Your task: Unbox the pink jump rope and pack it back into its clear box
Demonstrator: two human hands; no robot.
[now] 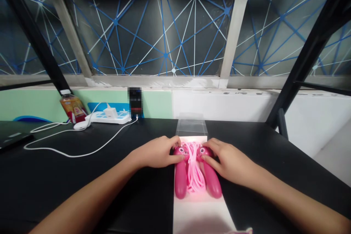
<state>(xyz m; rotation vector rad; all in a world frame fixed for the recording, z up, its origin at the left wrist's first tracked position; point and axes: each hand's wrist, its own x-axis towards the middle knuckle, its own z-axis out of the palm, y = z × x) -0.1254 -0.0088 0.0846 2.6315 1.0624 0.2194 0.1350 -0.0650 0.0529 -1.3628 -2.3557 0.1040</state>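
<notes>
The left hand (156, 151) and right hand (233, 162) seem to have their grip clamped on the pink jump rope (181, 179) handles, a clear plastic box (191, 128) just beyond

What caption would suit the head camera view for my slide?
Left hand and right hand rest on the pink handles of a jump rope before a clear plastic box.

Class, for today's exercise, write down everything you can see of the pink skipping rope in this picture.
The pink skipping rope has two glossy magenta handles, plastic by the look, each topped by a rounded head with cartoon eyes. Its paler pink cord lies bunched in loose loops between them. The handles splay in a V, heads close together, and the whole rope lies on a white sheet on a black table. The left hand and right hand touch one head each.
</notes>
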